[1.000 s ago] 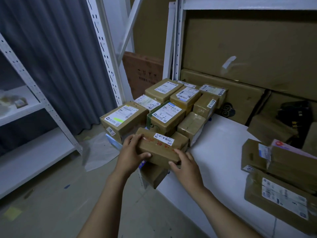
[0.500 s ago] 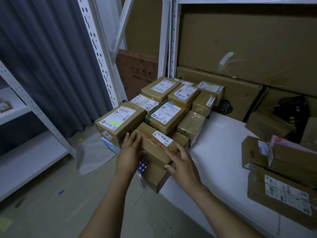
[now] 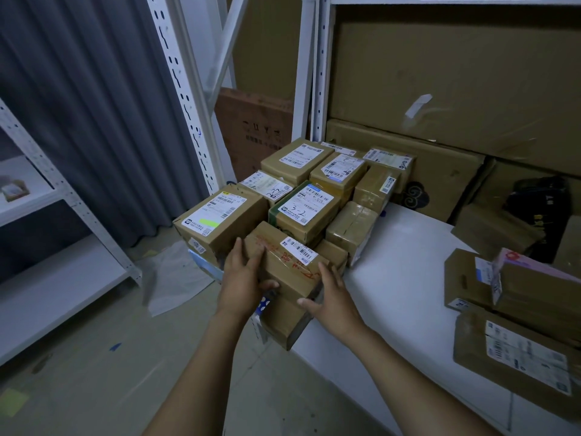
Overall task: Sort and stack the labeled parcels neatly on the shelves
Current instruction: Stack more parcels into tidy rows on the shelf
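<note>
Presently, the head view is the only one on record. The person's left hand [image 3: 243, 278] and right hand [image 3: 333, 297] are apart, one at each end of a brown parcel [image 3: 284, 265] with red handwriting and a white barcode label on its top face. The left hand clasps the parcel's near-left corner, with fingers up the left end and thumb bent across the near face. The right hand lies against the right end, its fingers straight and spread and its thumb at the near lower edge.

The parcel sits on a lower carton [image 3: 283, 325] at the near-left corner of the white shelf [image 3: 393, 294]; that carton overhangs the shelf edge. Just beyond, touching or nearly so, is a packed group of labelled boxes [image 3: 339, 174], including a green-marked box [image 3: 220, 218] on the left and a box with handwritten figures [image 3: 303, 209] at centre.

Loose parcels [image 3: 515, 350] lie well apart at the near right. Large flat cartons [image 3: 440, 83] stand along the far side of the shelf. A grey curtain [image 3: 78, 105] hangs at far left.
</note>
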